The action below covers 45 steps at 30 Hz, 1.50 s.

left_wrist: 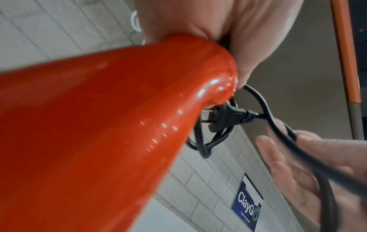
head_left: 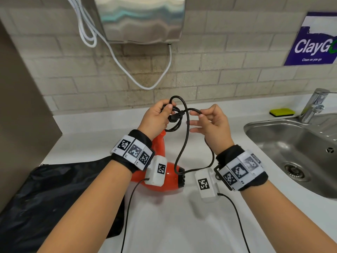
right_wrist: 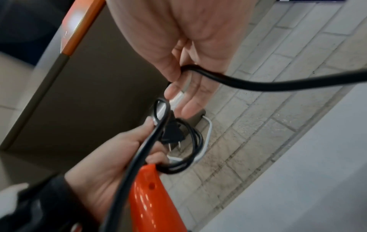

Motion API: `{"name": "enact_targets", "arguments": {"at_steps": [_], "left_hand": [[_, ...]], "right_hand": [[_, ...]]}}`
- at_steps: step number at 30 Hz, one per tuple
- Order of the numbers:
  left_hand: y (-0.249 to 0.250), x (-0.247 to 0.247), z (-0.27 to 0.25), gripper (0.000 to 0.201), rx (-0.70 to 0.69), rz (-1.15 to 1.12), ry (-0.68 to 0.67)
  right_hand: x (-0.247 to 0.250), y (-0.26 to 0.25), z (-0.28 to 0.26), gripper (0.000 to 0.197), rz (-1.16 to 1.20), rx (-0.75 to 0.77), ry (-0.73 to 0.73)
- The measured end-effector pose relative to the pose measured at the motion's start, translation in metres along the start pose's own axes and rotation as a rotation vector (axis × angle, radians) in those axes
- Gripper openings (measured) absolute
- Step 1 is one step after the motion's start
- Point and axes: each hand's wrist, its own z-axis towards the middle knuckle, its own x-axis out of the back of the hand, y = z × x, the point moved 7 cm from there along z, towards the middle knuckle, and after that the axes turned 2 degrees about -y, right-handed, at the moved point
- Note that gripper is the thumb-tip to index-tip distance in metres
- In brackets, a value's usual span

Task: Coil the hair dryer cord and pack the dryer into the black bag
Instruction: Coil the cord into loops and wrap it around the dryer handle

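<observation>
The orange-red hair dryer (head_left: 165, 173) lies on the white counter under my left wrist, its handle (left_wrist: 99, 125) rising toward my left palm. My left hand (head_left: 166, 110) grips a small bundle of black cord loops (right_wrist: 178, 166) with the plug (left_wrist: 228, 119) sticking out of it. My right hand (head_left: 197, 116) pinches the loose cord (right_wrist: 258, 84) between thumb and forefinger, a short way right of the bundle. From there the cord (head_left: 182, 143) hangs down to the dryer's rear. The black bag (head_left: 54, 189) lies flat at the left.
A steel sink (head_left: 291, 143) with a faucet (head_left: 313, 105) and a yellow sponge (head_left: 282, 112) fills the right side. On the tiled wall hang a metal hand dryer (head_left: 140, 19), its white cable (head_left: 127, 70) and a blue sign (head_left: 313, 44).
</observation>
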Motion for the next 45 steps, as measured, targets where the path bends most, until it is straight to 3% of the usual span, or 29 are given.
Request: {"name": "enact_targets", "arguments": {"at_steps": [8, 16, 24, 27, 32, 36, 40, 45], "left_hand": [[0.003, 0.003, -0.002, 0.020, -0.004, 0.016, 0.023], [0.004, -0.008, -0.003, 0.019, -0.004, 0.004, -0.055], [0.005, -0.013, -0.005, 0.020, -0.006, -0.023, -0.131], [0.005, -0.011, -0.007, 0.024, -0.008, 0.007, -0.161], [0.009, -0.014, -0.011, 0.026, -0.031, 0.029, -0.253], [0.008, -0.017, -0.014, 0.024, 0.003, 0.009, -0.302], [0.010, -0.016, -0.015, 0.025, 0.010, 0.014, -0.283], [0.009, -0.012, -0.014, 0.024, -0.005, 0.009, -0.262]], "right_hand": [[0.004, 0.015, 0.003, 0.030, 0.014, -0.040, 0.125], [-0.021, 0.028, -0.001, 0.036, -0.234, 0.011, 0.025], [-0.014, 0.027, 0.005, 0.038, -0.321, 0.029, 0.196], [-0.019, 0.026, 0.012, 0.031, -0.277, -0.020, 0.095], [-0.037, 0.023, 0.016, 0.049, -0.084, -0.170, -0.265], [-0.044, 0.035, 0.010, 0.036, -0.226, -0.284, -0.436], [-0.045, 0.037, 0.009, 0.034, -0.280, -0.267, -0.520], [-0.040, 0.032, 0.014, 0.028, -0.469, -0.137, -0.487]]}}
